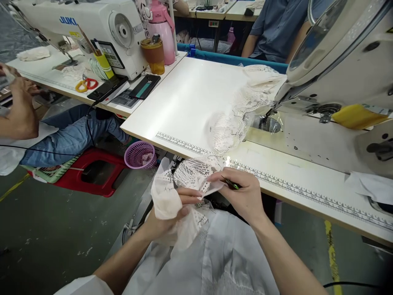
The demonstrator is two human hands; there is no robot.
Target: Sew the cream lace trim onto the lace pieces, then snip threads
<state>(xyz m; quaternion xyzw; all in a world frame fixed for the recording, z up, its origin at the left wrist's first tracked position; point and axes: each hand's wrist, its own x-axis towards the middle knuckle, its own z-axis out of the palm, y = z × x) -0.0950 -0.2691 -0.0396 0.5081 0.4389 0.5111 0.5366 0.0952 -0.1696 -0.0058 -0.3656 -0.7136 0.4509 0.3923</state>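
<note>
Cream lace fabric (166,192) hangs over my lap at the table's front edge, bunched in my left hand (172,215), whose fingers press on it. With thumb and index finger, my right hand (242,192) pinches a thin edge of the same fabric; small dark snips with a green part (231,184) are tucked in its palm. Both hands are close together, just below the ruler marks (190,145). More lace (227,129) lies on the white table (184,98), running back to the sewing machine's needle area (268,121).
The sewing machine (344,78) fills the right side. At left stand another machine (119,32), a pink bottle (161,32), a brown cup (154,55), scissors (86,85) and a phone (145,87). A purple basket (139,155) is below. Other people sit at left and behind.
</note>
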